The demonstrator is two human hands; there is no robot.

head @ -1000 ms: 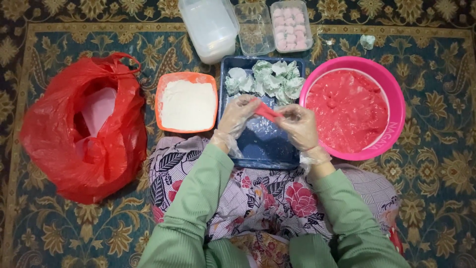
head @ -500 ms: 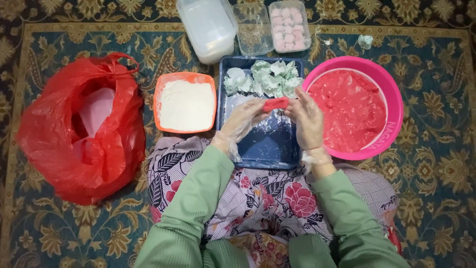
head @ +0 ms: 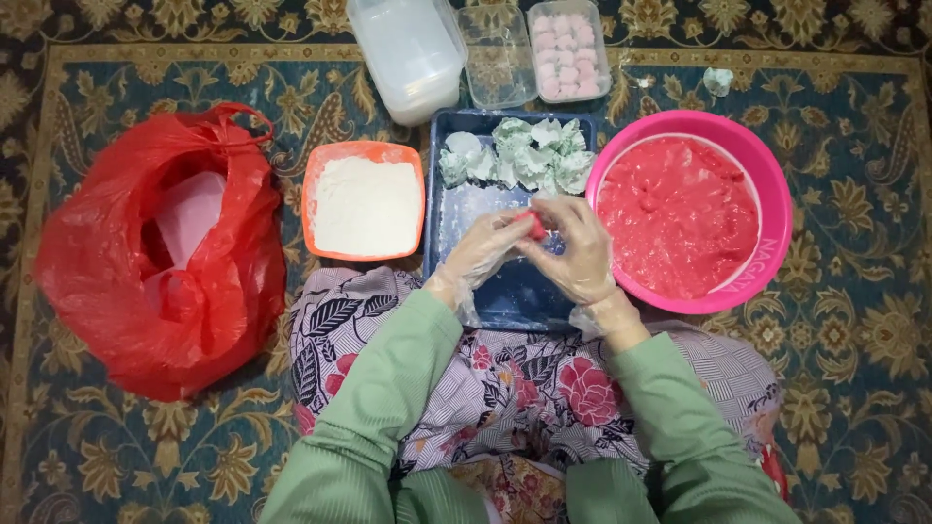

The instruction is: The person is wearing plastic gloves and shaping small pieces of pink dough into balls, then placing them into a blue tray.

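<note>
1. Since half a second ago, both hands have drawn closer together and the red piece, then stretched flat between them, is now bunched into a small lump.
2. Nearest the camera, green sleeves and a floral cloth lap lie on the patterned carpet.
3. Left hand in a clear plastic glove and right hand in a clear plastic glove meet over the dark blue rectangular tray; the fingers of both are closed around the small red dough lump, held just above the tray.
4. Beside the tray stand an orange square tub of white flour on the left and a pink round plastic basin of red dough on the right.
5. Pale green wrapped pieces fill the tray's far end.
6. Farther left sits a crumpled red plastic bag.
7. Farthest, a clear box of pink balls rests beside a white plastic container.
</note>
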